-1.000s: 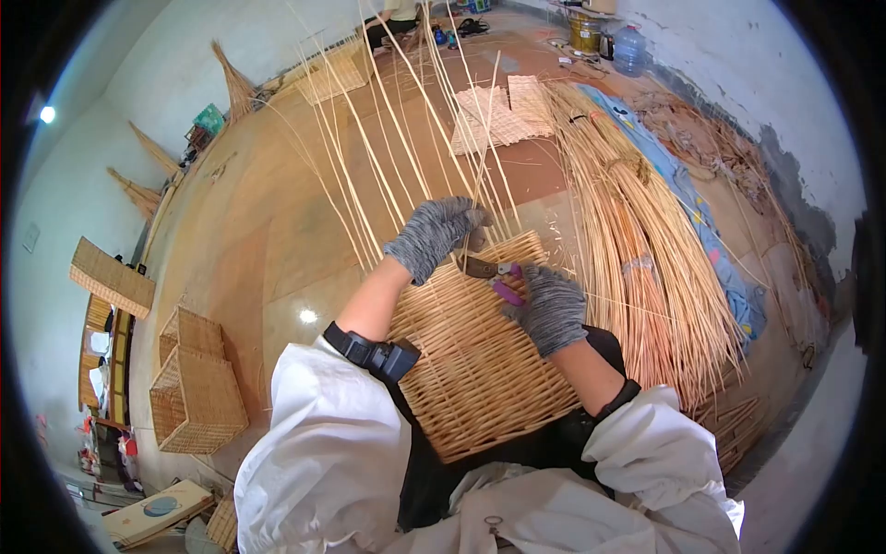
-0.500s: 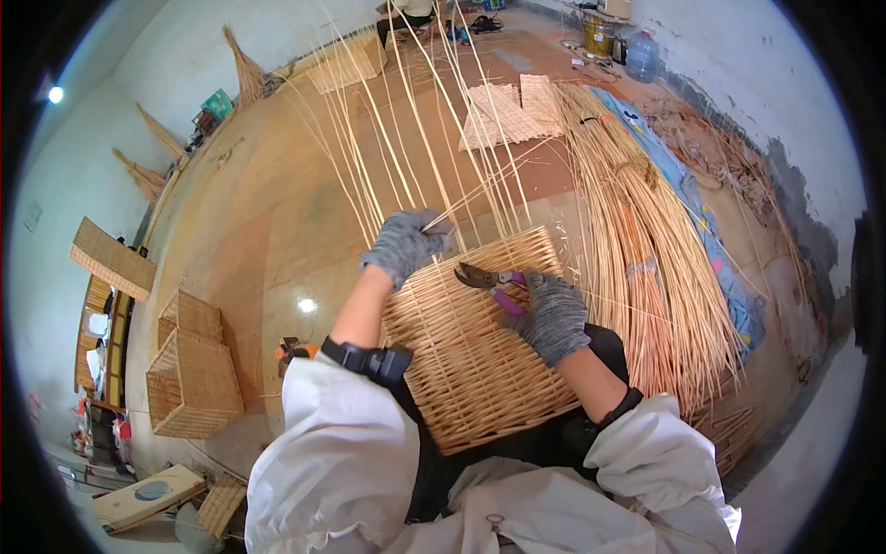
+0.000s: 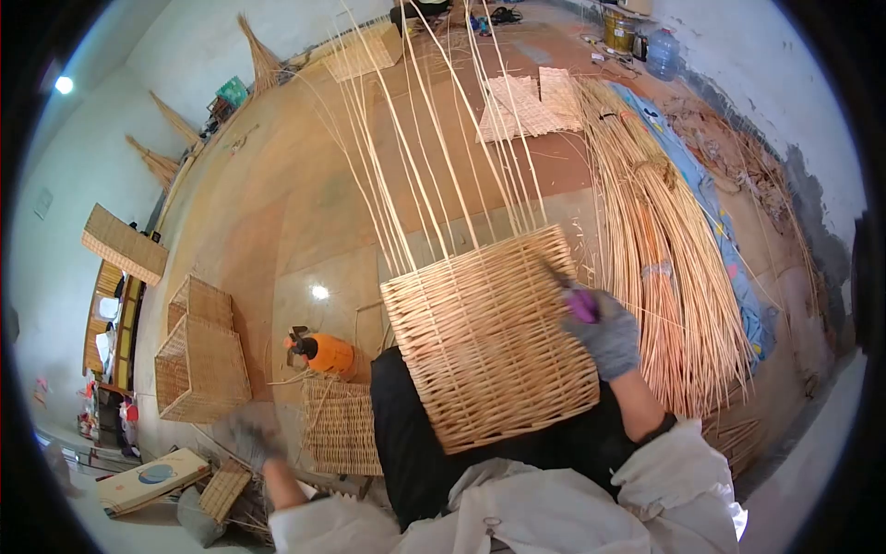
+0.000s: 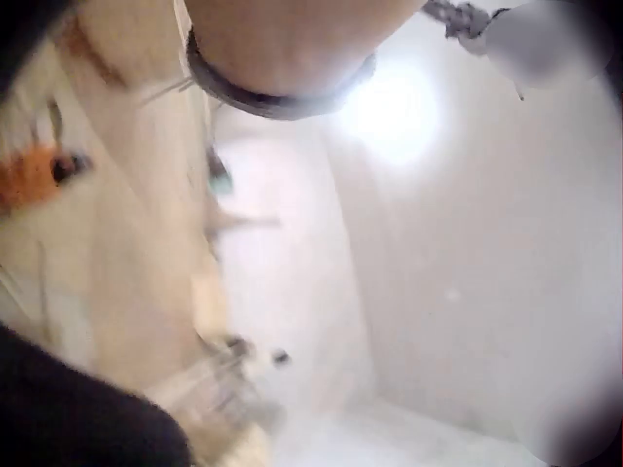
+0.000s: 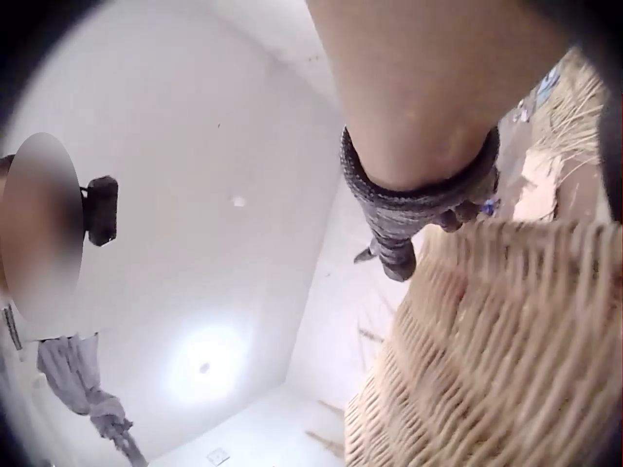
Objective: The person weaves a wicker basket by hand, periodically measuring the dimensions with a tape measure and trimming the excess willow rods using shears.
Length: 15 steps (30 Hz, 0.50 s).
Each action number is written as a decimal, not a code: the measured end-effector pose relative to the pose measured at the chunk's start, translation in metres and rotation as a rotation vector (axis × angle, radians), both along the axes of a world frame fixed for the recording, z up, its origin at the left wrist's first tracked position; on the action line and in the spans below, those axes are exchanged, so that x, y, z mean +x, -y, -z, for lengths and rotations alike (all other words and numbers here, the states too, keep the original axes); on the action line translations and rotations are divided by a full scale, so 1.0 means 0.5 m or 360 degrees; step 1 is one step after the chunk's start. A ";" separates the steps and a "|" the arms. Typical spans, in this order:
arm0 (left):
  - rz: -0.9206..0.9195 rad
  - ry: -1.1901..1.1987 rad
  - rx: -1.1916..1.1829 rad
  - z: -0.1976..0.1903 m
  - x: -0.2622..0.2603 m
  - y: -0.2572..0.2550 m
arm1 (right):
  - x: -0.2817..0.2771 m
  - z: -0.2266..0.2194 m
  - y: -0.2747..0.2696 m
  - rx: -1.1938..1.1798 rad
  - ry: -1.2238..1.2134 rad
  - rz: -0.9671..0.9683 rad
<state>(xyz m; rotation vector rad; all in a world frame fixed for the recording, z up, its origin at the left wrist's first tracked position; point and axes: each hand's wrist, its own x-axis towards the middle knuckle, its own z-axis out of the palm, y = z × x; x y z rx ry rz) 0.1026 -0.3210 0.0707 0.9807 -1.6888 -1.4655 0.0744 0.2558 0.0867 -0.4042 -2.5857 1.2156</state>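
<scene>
A woven wicker panel (image 3: 489, 342) lies across the person's lap, with long uncut stakes (image 3: 429, 185) rising from its far edge. The gloved right hand (image 3: 607, 340) grips pruning shears with purple handles (image 3: 582, 306), their blurred blades over the panel's right part. In the right wrist view this glove (image 5: 419, 219) is beside the weave (image 5: 487, 341), the shears hidden. Away from the panel, the left hand (image 3: 251, 443) is a blur at lower left; its finger pose and any thing in it cannot be made out. Only its cuff (image 4: 277, 102) shows clearly in the left wrist view.
An orange bottle (image 3: 328, 355) stands left of the lap, beside a smaller woven piece (image 3: 340, 427). Open wicker boxes (image 3: 201, 374) and a patterned carton (image 3: 155, 480) lie farther left. Bundled canes (image 3: 660, 268) cover the floor at right, partly on blue cloth (image 3: 729, 249).
From the panel's far edge, where it held a loose strand, the left hand has swung down and left. The right hand has shifted rightward with the shears. The orange bottle is now uncovered.
</scene>
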 end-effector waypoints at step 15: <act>0.1468 -0.0601 -0.2284 -0.060 -0.294 -0.928 | 0.128 0.137 -0.013 -0.0610 0.0102 0.0481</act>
